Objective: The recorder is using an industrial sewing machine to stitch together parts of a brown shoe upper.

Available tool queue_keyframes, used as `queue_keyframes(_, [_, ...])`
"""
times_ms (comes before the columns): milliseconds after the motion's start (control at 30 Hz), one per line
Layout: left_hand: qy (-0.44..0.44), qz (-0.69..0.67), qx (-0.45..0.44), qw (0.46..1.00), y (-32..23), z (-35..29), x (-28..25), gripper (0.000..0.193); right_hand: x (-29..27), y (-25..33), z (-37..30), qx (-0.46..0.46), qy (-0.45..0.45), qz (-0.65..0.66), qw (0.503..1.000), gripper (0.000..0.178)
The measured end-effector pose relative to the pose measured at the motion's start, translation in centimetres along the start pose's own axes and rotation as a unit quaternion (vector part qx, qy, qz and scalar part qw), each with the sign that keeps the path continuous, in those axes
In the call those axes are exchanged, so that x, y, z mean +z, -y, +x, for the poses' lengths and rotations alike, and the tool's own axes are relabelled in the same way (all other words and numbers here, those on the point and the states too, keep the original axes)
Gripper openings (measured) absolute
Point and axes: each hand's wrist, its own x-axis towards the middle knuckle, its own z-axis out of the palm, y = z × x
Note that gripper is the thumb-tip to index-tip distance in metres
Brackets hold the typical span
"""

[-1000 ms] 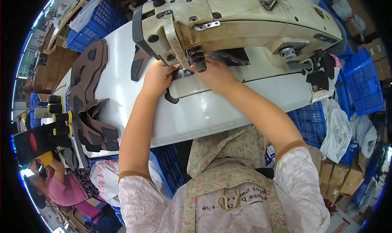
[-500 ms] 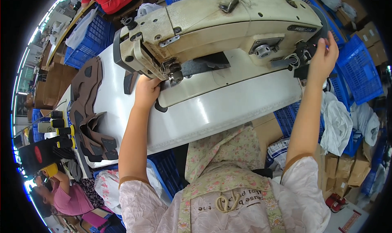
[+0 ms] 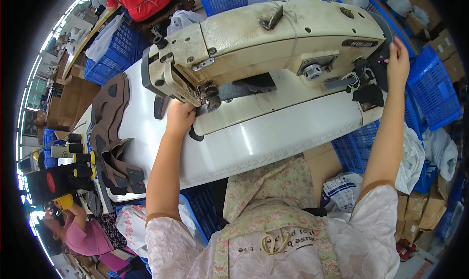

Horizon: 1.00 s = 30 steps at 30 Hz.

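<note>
A cream sewing machine stands on a white tabletop. My left hand is beside the presser foot, fingers closed, their tips hidden under the machine's head. Just left of that hand a small brown piece with a dark patch sticks out; whether my fingers grip it is hidden. At the machine's right end my right hand has its fingers curled at the rim of the dark handwheel. A black sheet lies on the bed under the arm.
Brown cut pieces are piled at the tabletop's left. Thread spools stand beyond them. Blue crates and white bags crowd the right. Another person in pink sits at the lower left, one in red at the far side.
My right hand has slid round the handwheel's rim toward its outer right side. The left hand stays by the presser foot. The whole view has shifted slightly.
</note>
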Motion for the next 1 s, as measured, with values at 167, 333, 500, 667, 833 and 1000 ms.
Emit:
queue_keyframes(167, [0.012,-0.023,0.004,1.0,-0.6,1.3,0.6,0.04,-0.8,-6.5,-5.0,-0.005,-0.02,-0.011,1.0,0.041])
queue_keyframes(333, [0.006,-0.004,-0.014,1.0,-0.2,0.3,0.2,0.039,0.3,3.0,-1.0,0.041,-0.038,0.018,0.998,0.055])
queue_keyframes(500, [-0.005,-0.007,0.006,1.0,0.2,0.2,0.3,0.037,1.1,-0.5,-2.8,-0.03,-0.068,-0.134,0.988,0.047])
queue_keyframes(667, [0.008,-0.027,-0.001,1.0,-0.8,1.4,0.7,0.038,0.6,-9.0,-4.7,-0.161,-0.086,-0.224,0.957,0.044])
queue_keyframes(833, [0.006,0.001,-0.003,1.0,0.6,0.2,0.3,0.04,1.8,-5.3,-4.2,0.005,-0.041,-0.165,0.985,0.05])
queue_keyframes(1000, [0.016,0.002,-0.024,1.0,0.9,0.3,0.9,0.042,0.4,-2.3,-2.6,-0.004,-0.037,-0.226,0.973,0.057])
